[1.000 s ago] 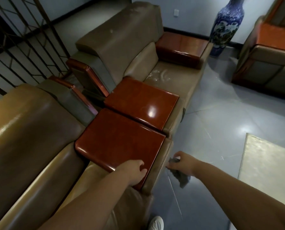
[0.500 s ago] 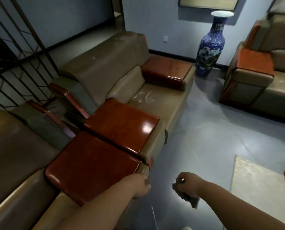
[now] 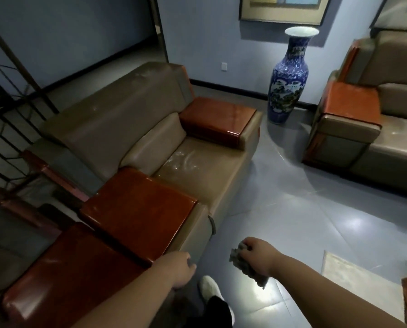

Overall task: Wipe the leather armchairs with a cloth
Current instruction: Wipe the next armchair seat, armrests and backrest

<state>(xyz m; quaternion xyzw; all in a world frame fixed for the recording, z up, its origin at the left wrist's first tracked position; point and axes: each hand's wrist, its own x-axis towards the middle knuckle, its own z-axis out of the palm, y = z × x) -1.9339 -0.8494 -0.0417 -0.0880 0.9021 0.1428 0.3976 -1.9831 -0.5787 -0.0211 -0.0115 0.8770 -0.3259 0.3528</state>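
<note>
Head view: my right hand [image 3: 260, 256] grips the cloth [image 3: 245, 265], left hand [image 3: 180, 268] loose; the armchair [image 3: 197, 171] seat's white smears remain unwiped.

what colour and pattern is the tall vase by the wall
The vase is blue and white, with a painted landscape panel on its body and a white rim; only the head view shows it.

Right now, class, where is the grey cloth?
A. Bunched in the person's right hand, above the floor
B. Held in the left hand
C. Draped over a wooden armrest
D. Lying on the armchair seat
A: the grey cloth hangs bunched from the right hand over the tiled floor, while the left hand holds nothing.
</note>
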